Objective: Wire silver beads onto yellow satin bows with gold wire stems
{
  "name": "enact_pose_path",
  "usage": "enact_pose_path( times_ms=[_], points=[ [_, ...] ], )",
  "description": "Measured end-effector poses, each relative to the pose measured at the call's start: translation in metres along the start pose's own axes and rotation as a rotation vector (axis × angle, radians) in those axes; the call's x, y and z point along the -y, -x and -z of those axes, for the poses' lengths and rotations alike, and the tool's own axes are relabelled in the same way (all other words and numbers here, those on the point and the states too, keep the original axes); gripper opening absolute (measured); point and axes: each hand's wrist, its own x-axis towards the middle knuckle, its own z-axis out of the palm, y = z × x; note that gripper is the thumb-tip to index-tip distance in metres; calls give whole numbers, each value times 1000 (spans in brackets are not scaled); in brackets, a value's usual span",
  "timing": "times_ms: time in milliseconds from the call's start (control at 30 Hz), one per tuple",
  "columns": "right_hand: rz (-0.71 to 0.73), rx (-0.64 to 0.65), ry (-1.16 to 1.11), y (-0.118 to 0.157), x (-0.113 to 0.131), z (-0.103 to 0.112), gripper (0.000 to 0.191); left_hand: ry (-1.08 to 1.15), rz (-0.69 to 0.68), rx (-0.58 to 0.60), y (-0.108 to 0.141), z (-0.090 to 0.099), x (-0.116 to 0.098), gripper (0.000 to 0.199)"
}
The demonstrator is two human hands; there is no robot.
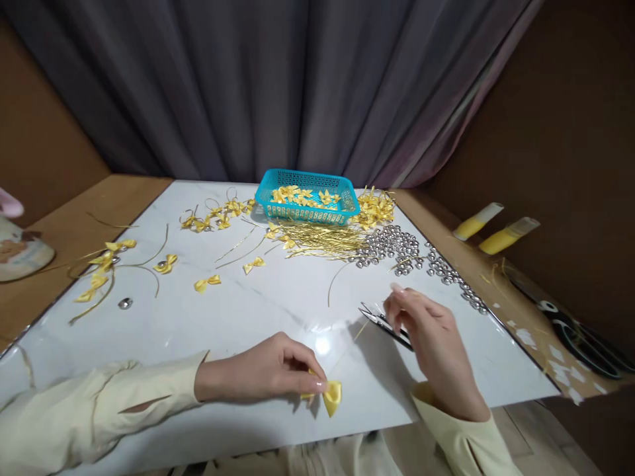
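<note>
My left hand (270, 370) pinches a yellow ribbon bow (333, 398) at its middle, just above the white board (198, 344) near its front edge. To the right, my right hand (421, 324) is raised over small black-handled snips (384, 325), its fingers curled together; whether anything is between them is too small to tell. The snips lie with their blades pointing up and left, their handle partly behind the hand. A thin gold piece (360, 330) lies by the blades.
A blue basket (307, 215) of yellow bows stands at the back. Gold wires (322, 239) and silver beads (391, 244) lie before it. More bows (207, 283) are scattered left. Large scissors (575, 337) and two yellow-filled tubes (508, 237) are at the right.
</note>
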Motion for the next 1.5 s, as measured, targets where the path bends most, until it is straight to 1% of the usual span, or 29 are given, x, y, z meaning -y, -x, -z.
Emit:
enact_pose_path(
  times_ms=[67,100,167,233,333,433,500,567,667,733,833,900,967,1067,1200,1300,1367,1433,1500],
  points=[
    [60,-29,95,-1,5,13,36,17,17,-9,-1,1,0,26],
    [68,-26,148,-1,7,18,35,23,21,-19,-2,2,0,26],
    [46,-5,230,0,12,25,34,41,29,-34,-2,2,0,28],
    [5,26,232,1,14,27,32,51,38,-37,-3,3,-1,29],
    [-69,139,39,0,12,24,33,39,46,-51,-4,2,-2,27],
    [-140,265,-242,-3,7,20,32,67,70,-132,-5,1,-1,26],
    [-153,300,-390,-6,5,19,31,90,83,-170,-6,1,1,25],
    [-149,319,-466,-7,3,20,33,92,88,-149,-6,1,2,23],
    [-153,304,-471,-5,1,19,35,62,89,-86,-6,0,0,22],
    [-183,261,-462,-4,-2,18,37,29,86,-65,-5,0,-3,22],
    [-252,199,-436,-5,-8,16,39,-48,98,-74,-8,-1,-11,20],
    [-286,202,-377,-8,-11,19,37,-147,96,-101,-13,-1,-17,18],
    [-300,225,-294,-12,-11,26,37,-284,52,-121,-23,0,-22,16],
    [-301,228,-149,-15,-7,40,44,-529,-105,-117,-49,2,-27,15],
    [-263,204,33,-13,-2,60,51,-912,-460,-170,-96,4,-35,19],
    [-159,213,287,-22,-6,76,42,-1123,-629,-126,-131,0,-42,19],
    [-93,193,474,-36,-8,87,32,-1174,-670,-118,-152,-5,-44,15],
    [-77,182,563,-54,-7,98,19,-1187,-670,-128,-170,-12,-43,14],
    [-67,204,671,-72,-1,104,12,-1199,-663,-139,-183,-20,-39,14]
  ],
)
